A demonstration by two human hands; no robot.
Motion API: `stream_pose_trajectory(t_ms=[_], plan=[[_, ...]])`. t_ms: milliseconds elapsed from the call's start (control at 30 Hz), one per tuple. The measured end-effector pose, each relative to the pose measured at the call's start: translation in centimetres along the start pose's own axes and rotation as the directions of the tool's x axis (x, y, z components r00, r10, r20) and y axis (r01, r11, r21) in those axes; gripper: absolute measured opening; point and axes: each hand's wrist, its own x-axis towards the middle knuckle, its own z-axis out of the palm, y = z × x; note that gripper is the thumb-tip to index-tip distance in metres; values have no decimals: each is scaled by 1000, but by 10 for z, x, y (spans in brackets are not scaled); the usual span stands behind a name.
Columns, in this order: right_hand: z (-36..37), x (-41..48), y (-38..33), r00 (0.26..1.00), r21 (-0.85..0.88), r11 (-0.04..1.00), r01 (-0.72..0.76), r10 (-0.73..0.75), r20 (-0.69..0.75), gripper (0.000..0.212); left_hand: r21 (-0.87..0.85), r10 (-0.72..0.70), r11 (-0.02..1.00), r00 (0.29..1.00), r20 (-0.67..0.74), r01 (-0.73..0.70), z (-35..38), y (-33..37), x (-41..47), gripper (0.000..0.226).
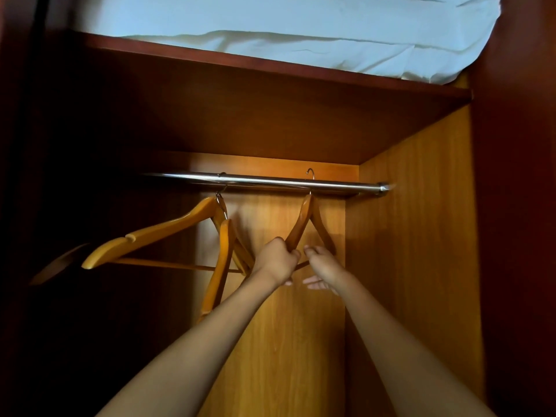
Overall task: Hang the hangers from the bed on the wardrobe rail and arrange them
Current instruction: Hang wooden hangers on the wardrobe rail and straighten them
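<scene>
1. Head view: hanger (307,218) is hanging by its hook on the wardrobe rail (270,182), right of the other hangers (156,233). Left hand (276,261) and right hand (323,266) are each clamping a grip round its lower arms.
2. Step judged: arranging. The next move is likely calling for sliding it leftward while keeping the hook seated.

A chrome wardrobe rail (270,181) ran level. A single hanger (307,218) of orange wood hung hooked on it, nearly edge-on. At its 9 o'clock, the paired hangers (168,228) were hooked close together, splayed apart below.
</scene>
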Motion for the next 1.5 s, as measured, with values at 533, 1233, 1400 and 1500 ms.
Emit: stream_pose_trajectory(t_ms=[533,1233,1400,1500], plan=[[-26,-1,19,993,-167,986,30,-49,-110,49,5,-174,985,979,109,175,12,4,-3,26],[-85,-33,59,992,-352,935,54,-91,-90,79,-125,-23,988,884,467,92,-116,-61,-20,38],[-89,-46,51,982,-239,956,171,-185,-36,58,26,-35,999,887,460,26,-136,-76,-4,43],[-100,-52,45,970,-258,947,191,-222,-95,48,-11,20,1000,902,430,-17,-140,-67,-10,39]])
